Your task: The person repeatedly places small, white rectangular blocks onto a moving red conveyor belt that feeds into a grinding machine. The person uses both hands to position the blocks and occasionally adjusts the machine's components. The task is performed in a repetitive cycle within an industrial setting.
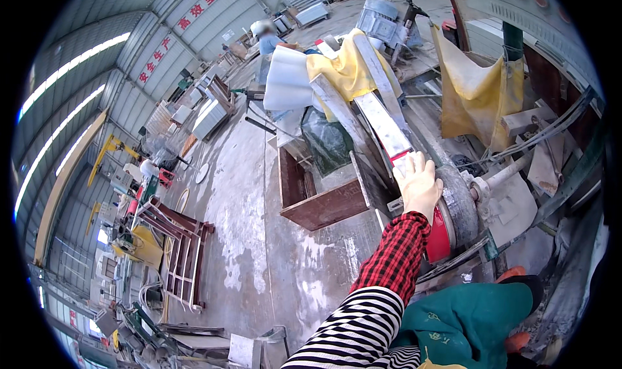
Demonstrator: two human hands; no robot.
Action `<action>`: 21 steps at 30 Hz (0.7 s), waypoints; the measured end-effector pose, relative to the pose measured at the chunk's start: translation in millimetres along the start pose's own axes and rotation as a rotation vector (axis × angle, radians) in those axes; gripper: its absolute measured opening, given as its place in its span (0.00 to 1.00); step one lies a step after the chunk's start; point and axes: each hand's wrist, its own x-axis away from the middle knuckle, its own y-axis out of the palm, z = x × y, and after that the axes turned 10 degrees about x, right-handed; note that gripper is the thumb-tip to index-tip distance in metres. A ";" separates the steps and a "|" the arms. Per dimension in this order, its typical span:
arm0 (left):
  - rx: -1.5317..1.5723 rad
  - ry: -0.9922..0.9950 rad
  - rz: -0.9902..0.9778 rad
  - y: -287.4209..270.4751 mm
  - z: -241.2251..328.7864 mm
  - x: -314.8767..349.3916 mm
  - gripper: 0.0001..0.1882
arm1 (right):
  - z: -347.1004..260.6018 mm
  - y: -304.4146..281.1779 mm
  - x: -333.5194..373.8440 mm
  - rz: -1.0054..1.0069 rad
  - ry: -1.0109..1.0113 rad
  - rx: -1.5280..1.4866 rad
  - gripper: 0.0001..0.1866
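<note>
Plainly nearer with left grip (419, 182), laid palm down at near end of white strip (382, 123), with fingers extended, not clenched. Runs lengthwise from grip, ahead and slightly leftward, between pale boards (335, 103), toward yellow cloth (345, 71). Cannot see right grip.

A red-and-black checked cloth cuff (396, 252), right of the middle, tops a black-and-white striped sleeve (353, 323). The big cloth apron (460, 317), lower right, is green. Above the cuff, a long flat strip (381, 119) is white with a red end. The draped sheet (343, 64) near the top is bright yellow.
</note>
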 end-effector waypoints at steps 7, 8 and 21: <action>0.036 0.024 0.040 0.9 10.4 2.0 0.25 | -16.0 -3.7 3.7 -0.004 -0.008 0.017 0.17; 0.055 0.012 0.020 -1.3 12.6 3.1 0.24 | -14.9 -6.2 5.0 -0.005 -0.004 0.020 0.17; 0.001 -0.013 -0.003 -2.2 11.4 12.6 0.26 | 12.3 -6.1 2.9 0.014 -0.016 0.031 0.17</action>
